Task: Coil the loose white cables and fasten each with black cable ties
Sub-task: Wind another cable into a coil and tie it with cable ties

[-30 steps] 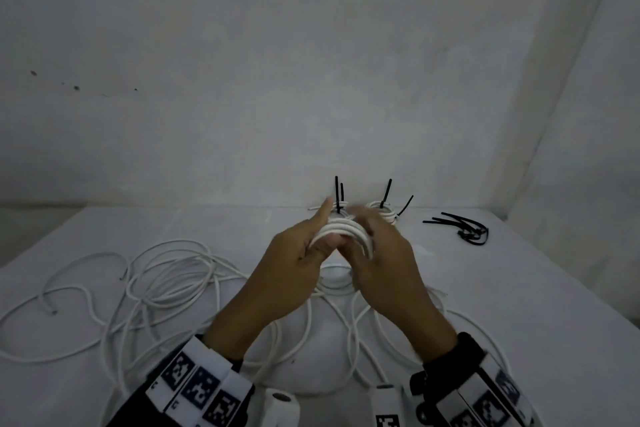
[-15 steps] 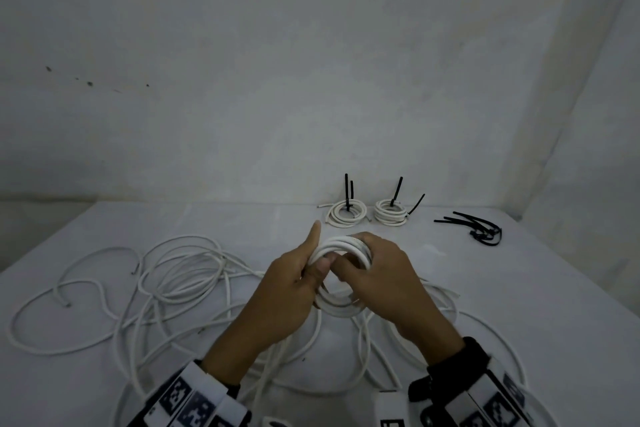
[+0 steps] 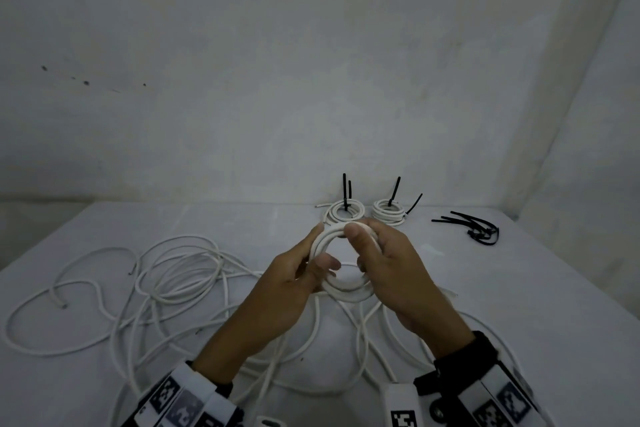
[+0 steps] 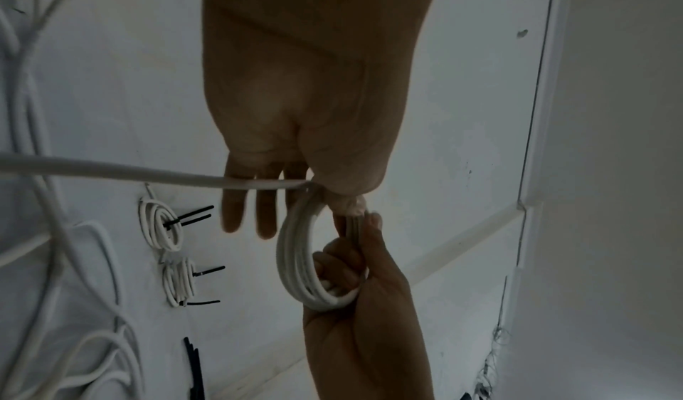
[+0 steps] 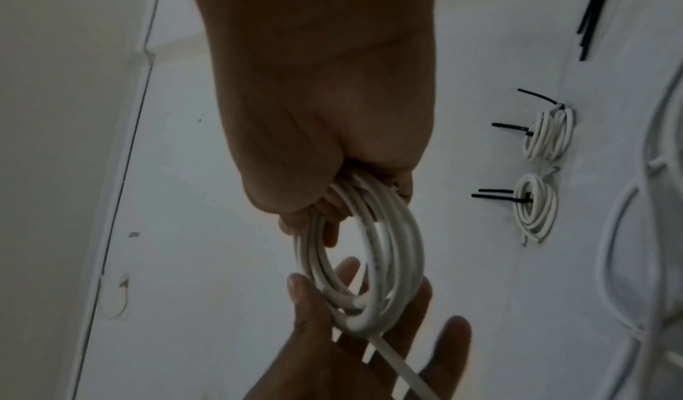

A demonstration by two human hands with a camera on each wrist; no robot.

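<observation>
Both hands grip a half-wound white cable coil (image 3: 341,263) above the counter (image 3: 519,288), left hand (image 3: 294,284) thumb-pinching, right hand (image 3: 391,263) curled round it; winding likely continues before fetching spare black cable ties (image 3: 474,227) beyond two tied coils (image 3: 346,213).

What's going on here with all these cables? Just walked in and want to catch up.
A person is winding a white cable into a small coil, gripped by the left hand and right hand above the table. Two finished coils with black cable ties stand at the back, spare ties lie to the right, and loose cables remain on the left.
</observation>
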